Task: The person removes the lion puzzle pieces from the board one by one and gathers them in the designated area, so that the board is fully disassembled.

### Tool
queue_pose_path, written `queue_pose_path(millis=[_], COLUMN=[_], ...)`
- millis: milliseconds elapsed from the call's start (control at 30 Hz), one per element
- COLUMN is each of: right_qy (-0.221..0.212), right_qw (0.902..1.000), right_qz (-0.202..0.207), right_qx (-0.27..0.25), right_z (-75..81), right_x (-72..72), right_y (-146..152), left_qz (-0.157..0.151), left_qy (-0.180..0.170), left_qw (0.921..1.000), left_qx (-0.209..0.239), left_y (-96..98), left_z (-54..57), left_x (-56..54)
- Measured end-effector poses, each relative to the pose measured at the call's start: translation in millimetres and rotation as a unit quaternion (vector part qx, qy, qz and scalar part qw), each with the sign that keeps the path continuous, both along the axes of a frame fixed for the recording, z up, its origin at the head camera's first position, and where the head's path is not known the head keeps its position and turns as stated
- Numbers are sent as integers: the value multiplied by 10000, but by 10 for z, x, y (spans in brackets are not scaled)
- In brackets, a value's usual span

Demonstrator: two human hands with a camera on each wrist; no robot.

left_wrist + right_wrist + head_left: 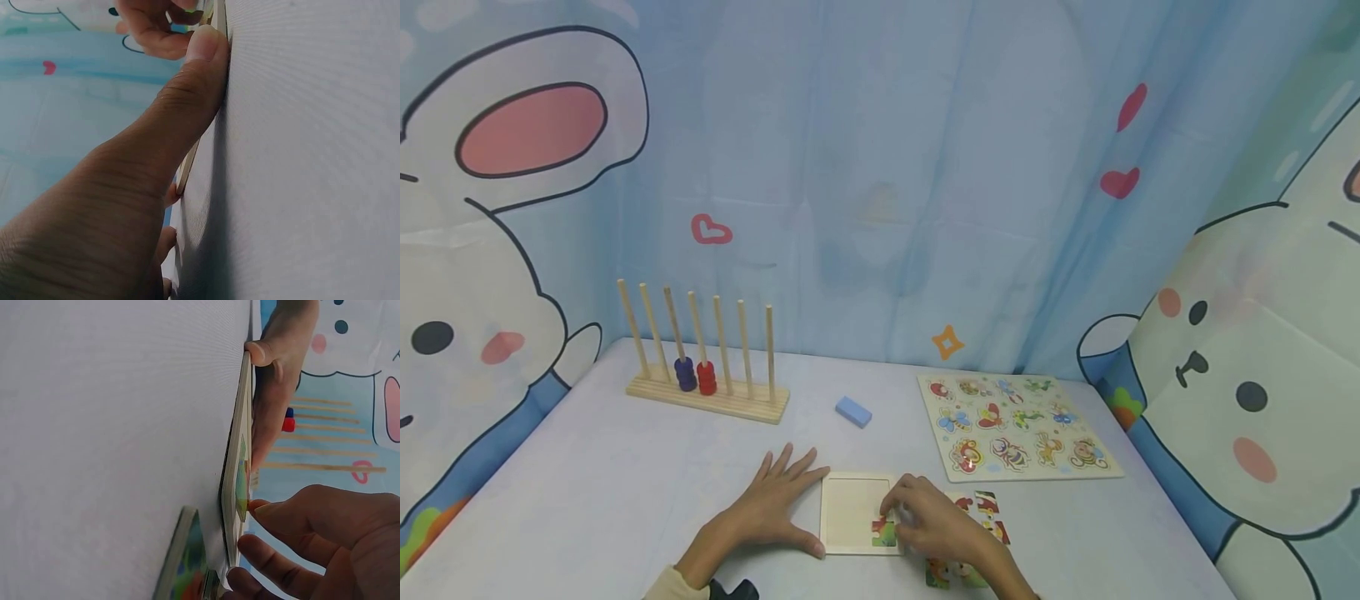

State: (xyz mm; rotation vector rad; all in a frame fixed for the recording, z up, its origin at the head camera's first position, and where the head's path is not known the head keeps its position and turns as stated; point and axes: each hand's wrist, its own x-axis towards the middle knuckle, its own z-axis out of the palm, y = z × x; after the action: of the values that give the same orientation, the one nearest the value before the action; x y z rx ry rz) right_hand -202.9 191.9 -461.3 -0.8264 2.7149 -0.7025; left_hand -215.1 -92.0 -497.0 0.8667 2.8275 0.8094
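A shallow square wooden puzzle tray (850, 512) lies at the front middle of the table. My left hand (778, 497) is spread flat at its left side, thumb and index finger touching the edge. A red and green puzzle piece (883, 532) sits in the tray's lower right part. My right hand (934, 521) pinches that piece at its edge, fingers curled; in the right wrist view the piece (242, 481) looks slightly tilted on the tray. More picture pieces (987, 503) lie to the right, partly hidden under my right hand and forearm.
At the back left stands a wooden peg rack (707, 400) with dark blue and red beads on two pegs. A blue block (853, 412) lies behind the tray. An insect puzzle board (1022, 429) is at the right. Printed curtains (880, 167) rise behind the table.
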Motion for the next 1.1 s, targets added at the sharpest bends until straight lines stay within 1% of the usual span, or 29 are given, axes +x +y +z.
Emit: queue_pose_path(millis=[300, 533, 967, 1100], right_qy=[-62, -248, -546, -530], right_qw=[9999, 9986, 9963, 9956], right_qz=[9, 129, 186, 235], right_qx=[-129, -456, -630, -740], right_z=[9, 16, 17, 9], right_x=[-4, -13, -29, -26], right_y=[7, 19, -13, -21], left_qz=[5, 0, 57, 49], left_qy=[-40, -16, -70, -69], left_qw=[10000, 10000, 9999, 9999], left_qx=[38, 43, -74, -68], left_y=[-5, -9, -9, -8], left_z=[1, -20, -25, -20], left_x=[10, 4, -8, -7])
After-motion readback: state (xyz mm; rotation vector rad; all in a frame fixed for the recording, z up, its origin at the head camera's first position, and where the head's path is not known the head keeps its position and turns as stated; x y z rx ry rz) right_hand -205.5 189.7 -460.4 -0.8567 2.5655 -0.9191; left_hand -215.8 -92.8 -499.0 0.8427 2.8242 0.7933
